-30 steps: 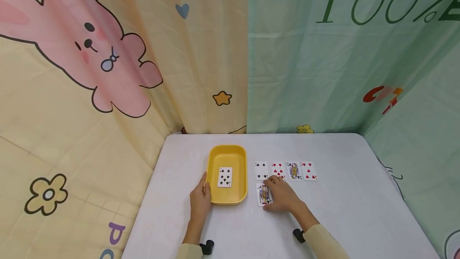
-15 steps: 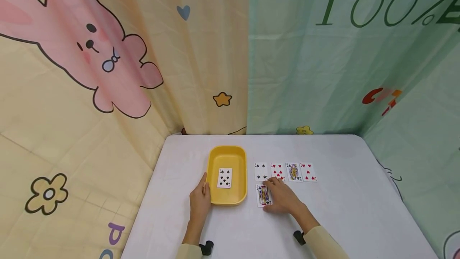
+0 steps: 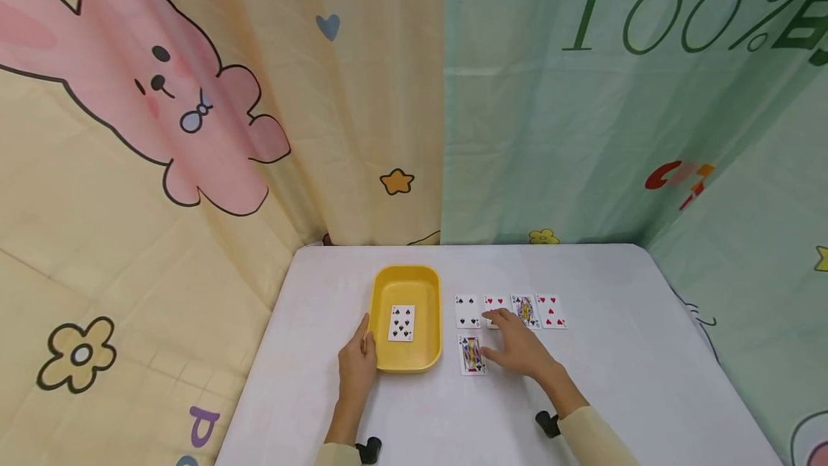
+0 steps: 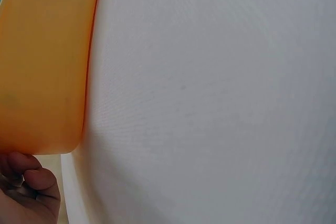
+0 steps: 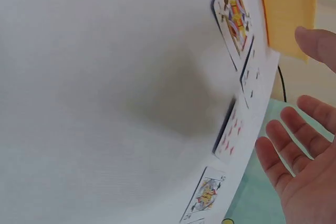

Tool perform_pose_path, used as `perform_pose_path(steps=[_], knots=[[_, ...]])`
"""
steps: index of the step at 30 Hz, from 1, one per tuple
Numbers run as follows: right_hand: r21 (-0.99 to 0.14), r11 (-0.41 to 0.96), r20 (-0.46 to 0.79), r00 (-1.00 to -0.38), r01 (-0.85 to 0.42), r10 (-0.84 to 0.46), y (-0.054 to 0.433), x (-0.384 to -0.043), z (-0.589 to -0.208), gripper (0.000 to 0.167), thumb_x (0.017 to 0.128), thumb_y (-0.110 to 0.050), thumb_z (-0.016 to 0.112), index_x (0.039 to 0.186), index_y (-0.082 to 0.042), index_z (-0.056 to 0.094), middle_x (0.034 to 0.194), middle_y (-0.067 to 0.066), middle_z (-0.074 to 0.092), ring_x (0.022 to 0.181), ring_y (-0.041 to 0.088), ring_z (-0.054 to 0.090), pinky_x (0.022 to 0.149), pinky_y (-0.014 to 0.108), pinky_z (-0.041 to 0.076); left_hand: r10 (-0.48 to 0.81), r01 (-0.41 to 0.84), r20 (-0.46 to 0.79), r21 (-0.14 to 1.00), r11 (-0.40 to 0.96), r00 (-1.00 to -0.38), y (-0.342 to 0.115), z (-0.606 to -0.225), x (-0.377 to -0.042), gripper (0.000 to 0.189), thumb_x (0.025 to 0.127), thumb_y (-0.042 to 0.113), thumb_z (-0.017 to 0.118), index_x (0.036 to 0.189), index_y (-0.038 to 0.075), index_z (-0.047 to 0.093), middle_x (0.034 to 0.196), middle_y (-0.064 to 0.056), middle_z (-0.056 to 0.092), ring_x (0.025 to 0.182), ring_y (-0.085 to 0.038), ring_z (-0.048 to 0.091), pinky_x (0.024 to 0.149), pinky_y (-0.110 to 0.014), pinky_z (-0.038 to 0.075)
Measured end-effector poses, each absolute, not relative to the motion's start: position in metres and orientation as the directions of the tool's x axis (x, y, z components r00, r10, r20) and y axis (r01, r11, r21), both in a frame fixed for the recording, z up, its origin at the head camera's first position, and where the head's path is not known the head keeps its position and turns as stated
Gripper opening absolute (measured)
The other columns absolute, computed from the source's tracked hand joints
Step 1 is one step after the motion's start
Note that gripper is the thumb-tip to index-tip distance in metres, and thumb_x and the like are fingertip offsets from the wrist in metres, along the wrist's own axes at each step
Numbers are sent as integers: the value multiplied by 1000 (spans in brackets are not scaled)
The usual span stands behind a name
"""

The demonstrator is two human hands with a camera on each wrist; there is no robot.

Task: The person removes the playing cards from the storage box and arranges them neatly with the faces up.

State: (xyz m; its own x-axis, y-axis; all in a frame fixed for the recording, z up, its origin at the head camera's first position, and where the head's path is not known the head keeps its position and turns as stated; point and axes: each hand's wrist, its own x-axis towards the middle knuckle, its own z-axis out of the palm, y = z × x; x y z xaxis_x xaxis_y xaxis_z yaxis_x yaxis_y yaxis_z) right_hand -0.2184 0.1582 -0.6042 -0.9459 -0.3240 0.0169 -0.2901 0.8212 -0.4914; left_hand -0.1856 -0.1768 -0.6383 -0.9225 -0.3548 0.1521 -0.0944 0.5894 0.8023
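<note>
- One yellow tray [image 3: 405, 282] stands on the white tabletop [image 3: 621, 372]; a spade number card [image 3: 401, 323] lies face up on its floor, exact rank too small to read.
- Left hand [image 3: 358, 365]: clamped on the tray's left side, toward the end nearer the person. Left-wrist view shows bent fingers close against the yellow wall.
- Right hand [image 3: 520, 347]: thumb and fingers well apart, in the air over the cards to the right of the tray. Right-wrist view gives spread, slightly bent fingers.
- Thumb tip just beside the right edge of a lone court card [image 3: 471, 356]; contact cannot be told.
- Lone court card: face up on the cloth, right of the tray, on the person's side of a row of four.
- Row, left to right, all face up: leftmost spade card [image 3: 468, 311]; middle heart card [image 3: 496, 301], its lower part hidden behind the fingers in the head view; queen-like court card [image 3: 525, 311]; rightmost heart card [image 3: 551, 311].
- Cream sleeves [image 3: 595, 437] on both forearms; a small black device [image 3: 547, 424] at each wrist.
- Backdrop: yellow curtain [image 3: 362, 92] with a pink rabbit print [image 3: 155, 103] on the left, green curtain [image 3: 517, 128] on the right.
</note>
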Motion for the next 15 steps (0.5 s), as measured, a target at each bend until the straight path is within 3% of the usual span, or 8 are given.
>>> perform_pose_path(steps=[7,15], knots=[[-502,809,115,-951,-305,-287,149,-240,-581,68,89,-41,79,147,-15,55,147,11,53,135,33,53,107,56,48,-351,-82,164,803,591,-922,-178,-639,-186,46,103,11,61,149,13,56,62,3,41,54,-8,37,51,-22,35],[-483,802,150,-936,-352,-320,111,-261,-562,75,87,-49,78,149,-16,52,152,11,49,140,33,50,110,56,46,-353,-77,165,811,580,-921,-177,-640,-186,47,102,10,61,149,13,56,63,3,43,53,-7,37,50,-21,37]])
